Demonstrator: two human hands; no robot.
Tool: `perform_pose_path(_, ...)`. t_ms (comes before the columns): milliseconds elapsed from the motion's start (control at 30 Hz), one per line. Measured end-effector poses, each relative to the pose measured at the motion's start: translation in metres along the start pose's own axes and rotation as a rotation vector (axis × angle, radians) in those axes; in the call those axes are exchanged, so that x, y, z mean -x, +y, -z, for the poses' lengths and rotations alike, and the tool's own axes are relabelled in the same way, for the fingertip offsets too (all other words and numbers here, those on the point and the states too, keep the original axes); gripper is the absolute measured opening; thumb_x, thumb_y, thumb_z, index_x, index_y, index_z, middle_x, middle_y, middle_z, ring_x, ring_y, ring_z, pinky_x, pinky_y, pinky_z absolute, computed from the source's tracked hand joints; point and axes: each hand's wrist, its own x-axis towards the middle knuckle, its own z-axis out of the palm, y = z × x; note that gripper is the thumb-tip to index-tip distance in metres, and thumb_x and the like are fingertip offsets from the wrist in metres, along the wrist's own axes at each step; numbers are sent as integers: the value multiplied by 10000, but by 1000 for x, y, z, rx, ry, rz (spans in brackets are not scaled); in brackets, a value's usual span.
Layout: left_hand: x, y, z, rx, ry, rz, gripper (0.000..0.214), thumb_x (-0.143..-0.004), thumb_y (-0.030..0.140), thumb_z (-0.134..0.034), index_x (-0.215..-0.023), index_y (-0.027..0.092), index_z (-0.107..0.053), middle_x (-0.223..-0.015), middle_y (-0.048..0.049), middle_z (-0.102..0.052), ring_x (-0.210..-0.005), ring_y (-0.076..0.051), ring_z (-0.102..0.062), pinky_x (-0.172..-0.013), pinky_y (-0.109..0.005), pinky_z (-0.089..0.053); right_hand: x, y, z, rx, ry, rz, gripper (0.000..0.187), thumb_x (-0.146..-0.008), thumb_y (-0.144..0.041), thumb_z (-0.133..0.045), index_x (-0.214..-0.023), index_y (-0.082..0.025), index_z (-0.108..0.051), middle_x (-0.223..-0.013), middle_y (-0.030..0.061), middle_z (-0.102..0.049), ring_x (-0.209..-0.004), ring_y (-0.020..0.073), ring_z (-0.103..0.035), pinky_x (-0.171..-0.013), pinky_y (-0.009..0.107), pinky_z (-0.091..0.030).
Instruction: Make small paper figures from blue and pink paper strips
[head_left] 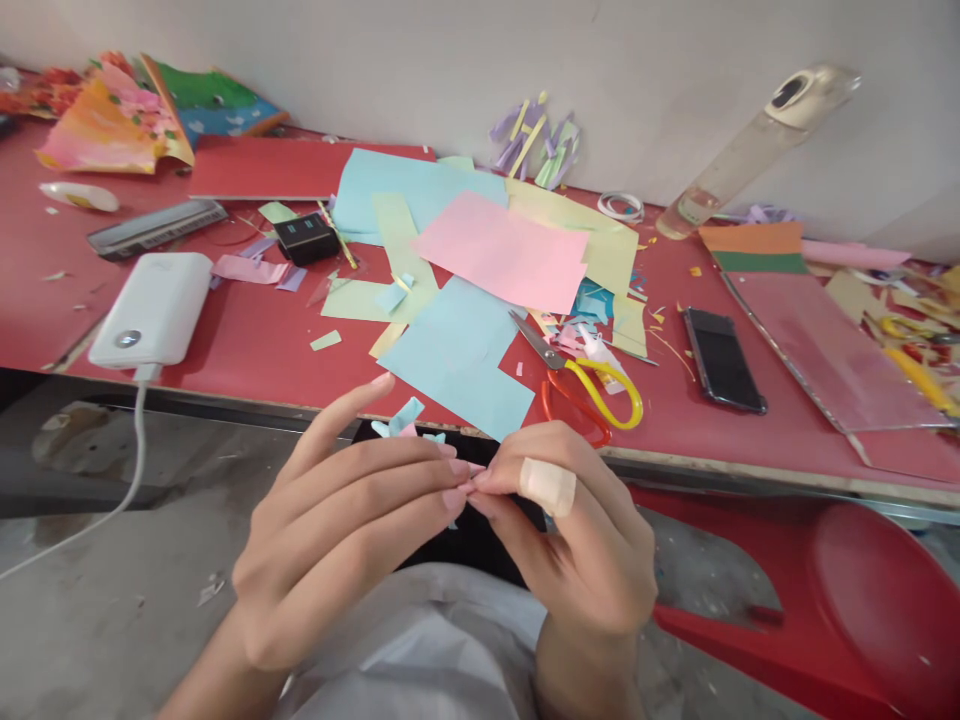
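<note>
Both hands meet in front of my lap, below the table's front edge. My left hand (337,530) pinches a small folded piece of light blue and pink paper (405,418) with its fingertips, the index finger raised. My right hand (585,530), with a plaster on one finger, pinches the same small paper piece from the right. Most of the piece is hidden between the fingertips.
The red table (255,345) holds pink (502,250), blue (457,350) and yellow paper sheets, yellow-and-orange scissors (592,385), a black phone (724,358), a white power bank (154,308) with cable, a clear bottle (750,150) and paper scraps. A red chair (862,600) stands at the right.
</note>
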Motion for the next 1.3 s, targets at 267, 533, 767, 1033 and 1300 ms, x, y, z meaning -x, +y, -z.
perform_pose_path(267, -3, 11, 7, -56, -18, -12, 238, -1041, 164, -505, -1003, 215, -734, -1134, -54, -817, -1033, -255, -788, -1134, -599, -525, 1, -4, 5, 46, -39, -15, 160, -911, -6, -662, -989, -145, -662, -837, 53, -702, -759, 173, -639, -657, 327, -570)
perform_pose_path(533, -9, 3, 6, -5, -23, 5, 189, -1024, 166, -566, -1089, 224, -733, -1065, -31, -827, -975, -236, -794, -1052, -548, -596, 1, -10, 4, 84, -17, -101, 177, -953, -22, -619, -998, -188, -663, -860, 43, -704, -796, 177, -645, -685, 342, -577)
perform_pose_path(767, -18, -13, -17, 75, 137, 39, 215, -871, 16, -739, -993, 192, -735, -834, -1, -797, -754, -160, -772, -788, -308, -686, 3, -1, 2, 88, -67, -162, 151, -975, -49, -625, -1025, -189, -648, -883, 32, -688, -824, 160, -637, -710, 317, -551)
perform_pose_path(1033, -19, -15, -15, 96, 87, 51, 174, -874, 12, -737, -961, 162, -745, -841, -8, -802, -801, -162, -788, -856, -287, -680, 4, 2, 1, 159, -115, -181, 82, -1011, -103, -594, -984, -176, -621, -859, 47, -687, -795, 172, -634, -684, 325, -529)
perform_pose_path(1300, -16, -17, -13, 44, 59, 75, 94, -912, 92, -726, -934, 183, -739, -805, -1, -794, -803, -180, -793, -840, -311, -691, 2, 4, 1, 233, -168, -140, 91, -1024, -115, -572, -966, -176, -605, -848, 53, -689, -788, 176, -625, -690, 330, -527)
